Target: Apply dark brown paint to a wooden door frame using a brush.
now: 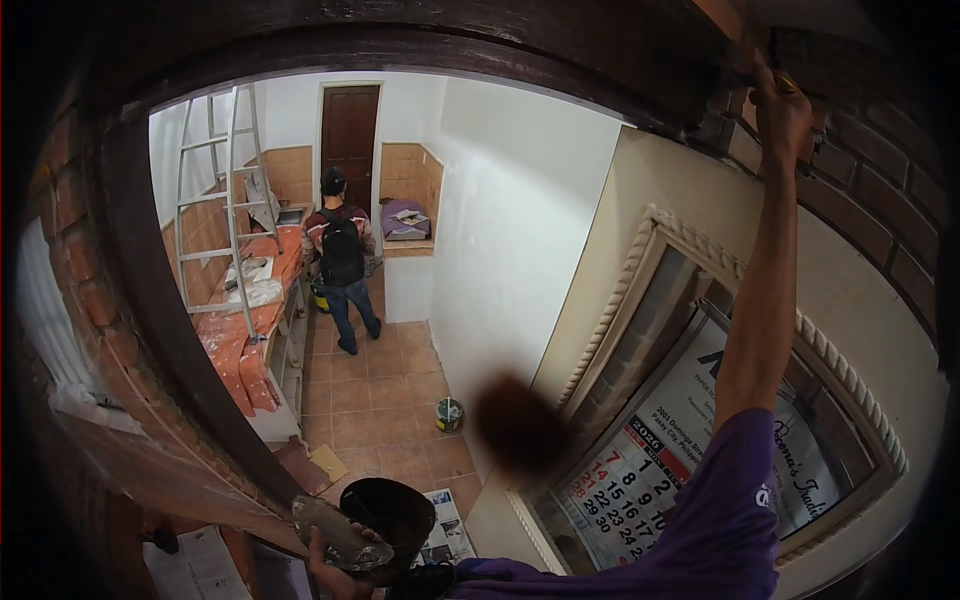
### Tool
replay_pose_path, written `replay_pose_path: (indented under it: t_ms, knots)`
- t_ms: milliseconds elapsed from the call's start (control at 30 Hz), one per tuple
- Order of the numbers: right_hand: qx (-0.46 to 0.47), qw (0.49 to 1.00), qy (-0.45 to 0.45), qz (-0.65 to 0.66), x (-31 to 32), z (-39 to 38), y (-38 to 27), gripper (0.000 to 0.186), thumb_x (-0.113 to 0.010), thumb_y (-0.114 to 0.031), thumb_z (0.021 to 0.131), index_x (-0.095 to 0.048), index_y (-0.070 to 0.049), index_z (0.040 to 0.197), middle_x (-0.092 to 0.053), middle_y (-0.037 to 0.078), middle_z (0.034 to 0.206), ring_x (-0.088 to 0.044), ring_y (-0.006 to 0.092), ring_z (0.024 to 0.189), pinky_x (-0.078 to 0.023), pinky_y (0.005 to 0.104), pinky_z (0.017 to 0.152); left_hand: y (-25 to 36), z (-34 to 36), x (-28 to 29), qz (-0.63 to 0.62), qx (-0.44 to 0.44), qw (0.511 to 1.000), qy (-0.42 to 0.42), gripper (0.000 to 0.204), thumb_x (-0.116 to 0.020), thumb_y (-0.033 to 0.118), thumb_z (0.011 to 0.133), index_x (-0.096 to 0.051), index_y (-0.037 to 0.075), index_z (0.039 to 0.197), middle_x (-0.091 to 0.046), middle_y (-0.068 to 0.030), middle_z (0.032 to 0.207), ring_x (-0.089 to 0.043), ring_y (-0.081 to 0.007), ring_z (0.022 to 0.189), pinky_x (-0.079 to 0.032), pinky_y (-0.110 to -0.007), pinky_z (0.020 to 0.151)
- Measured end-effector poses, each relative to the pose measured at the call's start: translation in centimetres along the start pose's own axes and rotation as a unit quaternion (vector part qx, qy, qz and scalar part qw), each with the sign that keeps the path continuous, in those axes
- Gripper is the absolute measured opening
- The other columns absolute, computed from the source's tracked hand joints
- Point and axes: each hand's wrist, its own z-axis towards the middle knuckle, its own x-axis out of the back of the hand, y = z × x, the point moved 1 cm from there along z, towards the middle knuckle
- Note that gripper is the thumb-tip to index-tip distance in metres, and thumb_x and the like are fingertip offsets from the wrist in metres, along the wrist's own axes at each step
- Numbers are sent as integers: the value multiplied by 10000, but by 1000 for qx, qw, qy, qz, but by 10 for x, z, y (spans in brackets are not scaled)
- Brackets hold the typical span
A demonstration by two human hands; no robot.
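Lower centre of frame: left hand [335, 570] was clamped on a trowel-like flat tool [335, 532], fingers curled over its near end, blade grey and caked w/ rough mortar, tilted up toward the left. Just right of it & touching its edge sat 1 black bucket [400, 512], round, dark inside, contents not readable. Couldn't tell what carried the bucket.

Upper left: 1 aluminium ladder [222, 190] leaned by the tiled wall, over an orange-covered counter [245, 335] w/ grey debris on it. Centre-left, well apart from the hands: 1 other person [342, 262], back turned, black backpack, jeans, standing before 1 dark brown door [350, 130]. On the terracotta floor tiles [370, 400], mid-frame, 1 small paint can [449, 414] near the white wall corner.

Right half: 1 rope-edged frame [640, 270], cream, around a window; 1 wall calendar [630, 490] leaned at lower right of it. Purple sleeve [720, 520] at bottom right, arm stretched straight up.

Upper right corner: right hand [782, 112] raised against the brick wall [870, 190] under the dark wooden beam [450, 55], fingers closed on a small tool [787, 84] w/ a yellow bit showing; kind too small to tell.
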Motion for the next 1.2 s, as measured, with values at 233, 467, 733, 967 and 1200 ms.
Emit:
replay_pose_path:
  t_ms: [233, 467, 733, 967, 1200]
  knots:
    - [73, 994, -2, 76, 0, 3, -17, 319, -641, -346, 784, -662, -40, 873, -647, 34, 717, -598, 74, 714, -451, 231, 648, -2, 0, -5, 38, -18, 999, -21, 460, -451, 474, 823, -508, 43, 973, -529, -108, 750, -517, -246, 673, -447, -376, 651]
    - [50, 998, 15, 40, -12, -19, -3, 326, -622, -354, 771, -653, -49, 882, -643, 78, 696, -582, 89, 665, -449, 263, 655, -4, 2, -7, 40, -36, 998, -19, 484, -445, 478, 823, -499, 17, 960, -531, -110, 732, -525, -250, 655, -449, -381, 640]
    - [-8, 1000, -1, 14, -1, -45, -2, 386, -630, -379, 740, -654, -24, 890, -652, 143, 749, -638, 190, 744, -460, 298, 692, -6, -15, -34, 11, -8, 999, 36, 466, -454, 489, 814, -509, 54, 970, -531, -112, 725, -526, -254, 641, -452, -383, 629]
    - [-16, 999, -29, -26, 17, -40, -13, 399, -620, -398, 742, -659, -26, 880, -653, 122, 724, -635, 175, 710, -467, 301, 657, -3, 4, -4, 31, -1, 1000, 5, 468, -476, 496, 806, -515, 54, 957, -542, -111, 724, -536, -261, 657, -465, -384, 640]
    - [62, 995, -23, 78, 10, -26, -44, 386, -657, -395, 748, -664, -50, 920, -656, 94, 721, -615, 117, 687, -470, 278, 639, -2, -14, -29, 11, 14, 1000, 26, 494, -512, 475, 789, -511, 10, 956, -551, -131, 789, -538, -280, 724, -464, -405, 689]
